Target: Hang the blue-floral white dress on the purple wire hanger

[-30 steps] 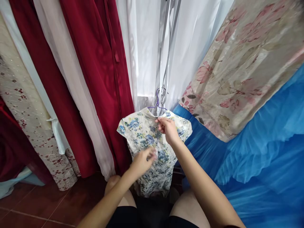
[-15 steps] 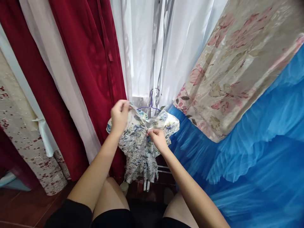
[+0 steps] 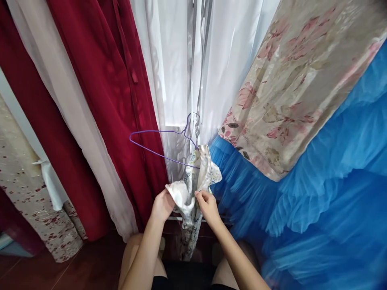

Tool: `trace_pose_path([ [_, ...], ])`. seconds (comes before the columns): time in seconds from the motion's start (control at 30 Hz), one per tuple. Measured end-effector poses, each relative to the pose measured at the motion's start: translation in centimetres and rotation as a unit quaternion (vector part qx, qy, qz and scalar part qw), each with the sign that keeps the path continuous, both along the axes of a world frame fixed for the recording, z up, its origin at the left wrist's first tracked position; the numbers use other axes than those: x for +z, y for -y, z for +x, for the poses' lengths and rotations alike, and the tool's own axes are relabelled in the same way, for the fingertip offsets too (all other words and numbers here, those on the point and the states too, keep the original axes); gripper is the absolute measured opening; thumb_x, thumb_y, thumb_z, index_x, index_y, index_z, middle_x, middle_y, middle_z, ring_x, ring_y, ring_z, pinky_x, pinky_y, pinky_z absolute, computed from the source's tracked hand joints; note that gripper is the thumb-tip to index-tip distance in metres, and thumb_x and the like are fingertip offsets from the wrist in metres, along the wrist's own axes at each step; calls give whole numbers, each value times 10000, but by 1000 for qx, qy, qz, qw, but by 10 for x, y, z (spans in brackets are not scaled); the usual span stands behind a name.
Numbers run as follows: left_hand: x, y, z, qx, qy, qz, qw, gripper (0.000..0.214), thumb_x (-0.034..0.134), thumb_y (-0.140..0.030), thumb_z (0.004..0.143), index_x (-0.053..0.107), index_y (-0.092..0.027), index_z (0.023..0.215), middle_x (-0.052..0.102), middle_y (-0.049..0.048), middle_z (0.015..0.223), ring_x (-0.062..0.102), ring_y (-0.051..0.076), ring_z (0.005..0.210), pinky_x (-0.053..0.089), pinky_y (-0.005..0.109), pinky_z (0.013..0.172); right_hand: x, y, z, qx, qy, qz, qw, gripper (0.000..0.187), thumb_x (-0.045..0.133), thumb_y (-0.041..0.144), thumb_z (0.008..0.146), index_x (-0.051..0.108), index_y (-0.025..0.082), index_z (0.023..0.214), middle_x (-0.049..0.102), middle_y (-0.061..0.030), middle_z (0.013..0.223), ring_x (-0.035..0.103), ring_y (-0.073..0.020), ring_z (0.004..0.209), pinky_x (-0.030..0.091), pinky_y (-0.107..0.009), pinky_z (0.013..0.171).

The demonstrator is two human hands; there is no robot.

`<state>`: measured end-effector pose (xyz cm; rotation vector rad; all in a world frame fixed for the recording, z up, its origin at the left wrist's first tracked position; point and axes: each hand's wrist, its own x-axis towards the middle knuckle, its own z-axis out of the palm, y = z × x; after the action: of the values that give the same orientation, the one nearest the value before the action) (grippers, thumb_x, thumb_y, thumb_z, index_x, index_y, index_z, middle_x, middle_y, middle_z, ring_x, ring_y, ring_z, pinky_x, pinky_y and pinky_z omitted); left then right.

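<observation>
A small floral blouse (image 3: 207,167), white with blue and green print, hangs half off a purple wire hanger (image 3: 157,156). The hanger's left arm is bare and sticks out to the left; its right end runs inside the garment. My left hand (image 3: 163,205) grips the freed shoulder part of the blouse, its fingers partly hidden behind the cloth. My right hand (image 3: 207,205) pinches the front edge of the blouse near the neck opening. The lower part of the blouse hangs down between my knees.
Dark red dresses (image 3: 111,80) and a pale pink one (image 3: 90,133) hang at left. White cloth (image 3: 172,60) and a metal stand (image 3: 193,72) are straight ahead. At right hang a floral beige dress (image 3: 272,108) and blue ruffled tulle (image 3: 326,209). Below is a dark red tiled floor (image 3: 78,266).
The left shoulder of the blouse has come off the hanger, baring the hanger's left arm. My left hand has moved down with the cloth; my right hand has moved slightly lower.
</observation>
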<state>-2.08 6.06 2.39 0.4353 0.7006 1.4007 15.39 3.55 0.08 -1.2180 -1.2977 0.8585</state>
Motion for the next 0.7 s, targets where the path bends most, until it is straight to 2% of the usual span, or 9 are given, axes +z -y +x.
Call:
trace_pose_path([
  [0.1,13,13,30,-84,-111,132,981,189,642,-332,888,640,-145,862,697,87,895,669,209,831,545,330,790,7,12,15,62,14,51,997,536,424,674,951,662,207,839,643,-44,847,584,-215,850,451,-323,823],
  [0.17,26,15,43,-88,-251,229,936,267,623,-412,911,656,-148,889,682,77,898,640,211,857,514,326,820,20,19,21,151,-32,25,988,609,339,712,965,698,220,970,677,-71,985,601,-236,992,446,-361,938],
  [0.23,34,16,50,-58,-385,299,871,291,599,-439,928,688,-162,939,675,82,955,622,231,946,489,338,885,30,27,26,229,-69,-56,969,559,454,715,926,710,222,990,694,-65,964,617,-243,978,469,-370,916],
  [0.3,33,20,51,-50,-444,339,828,317,646,-429,899,703,-199,1108,652,108,1169,578,272,1150,450,371,998,36,36,32,262,-104,-123,952,447,692,627,819,711,215,992,700,-44,911,630,-242,923,491,-353,860],
  [0.33,28,24,50,-78,-442,348,823,397,669,-425,883,674,-227,1228,616,116,1282,539,287,1240,430,386,1042,37,40,36,265,-129,-142,945,421,774,555,766,709,212,1000,700,-36,895,635,-237,900,496,-344,842],
  [0.4,13,34,48,-198,-400,339,828,556,678,-442,879,576,-265,1396,578,121,1381,521,294,1299,433,402,1061,42,48,47,258,-191,-167,932,374,813,458,729,708,201,980,699,-27,850,641,-217,829,502,-330,809],
  [0.5,-14,52,41,-371,-380,276,801,505,655,-507,887,652,-215,1299,694,108,1186,639,279,1101,509,368,924,57,56,77,279,-203,-196,918,269,795,394,723,714,175,857,687,-23,761,608,-176,684,491,-299,710],
  [0.6,-29,58,30,-378,-496,243,743,436,710,-536,827,748,-147,1021,727,62,947,648,244,879,494,297,760,84,51,114,304,-52,-157,938,204,788,338,713,729,147,753,659,-20,681,531,-147,596,419,-259,587],
  [0.7,-25,50,18,-320,-543,265,730,416,649,-533,873,734,-126,893,695,39,860,600,209,802,453,268,715,109,29,147,238,76,-81,965,156,764,296,701,728,146,681,626,-6,619,474,-135,565,359,-246,538],
])
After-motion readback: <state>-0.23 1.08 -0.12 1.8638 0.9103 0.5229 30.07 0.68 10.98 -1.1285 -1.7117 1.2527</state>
